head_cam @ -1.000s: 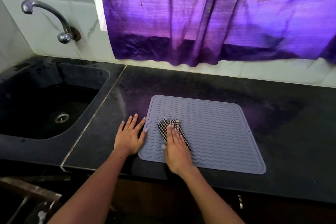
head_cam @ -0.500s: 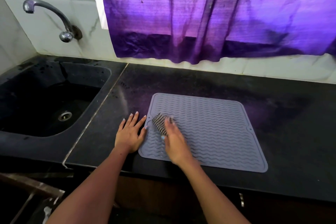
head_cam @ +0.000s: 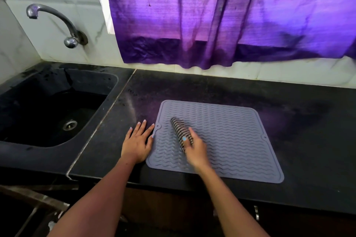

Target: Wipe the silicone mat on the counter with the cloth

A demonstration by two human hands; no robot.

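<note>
Fingers of the left hand lie straight and slightly spread, flat on the black counter just beside the mat's left edge, with the thumb tip touching or nearly touching that edge; this hand holds nothing and looks to be steadying the mat. Fingers of the right hand are blurred by motion; the thumb and fingers appear pressed onto the cloth, but whether they curl round it or lie flat on it cannot be told.

Grey silicone mat, ridged with wavy lines, lies flat on the counter, nearer the front edge than the wall; the checked cloth, bunched into a long narrow shape, rests on the mat's left part, reaching away from the hand toward the far left corner.

Left of the counter sits a dark sink with a metal tap on the wall above it; a purple curtain hangs along the far wall.

Judging by the cloth's place, wiping is under way on the left side of the mat; the middle, the right side and the near edge probably remain to be wiped; no dirt or wet streaks are visible, so how much is already clean cannot be told.
</note>
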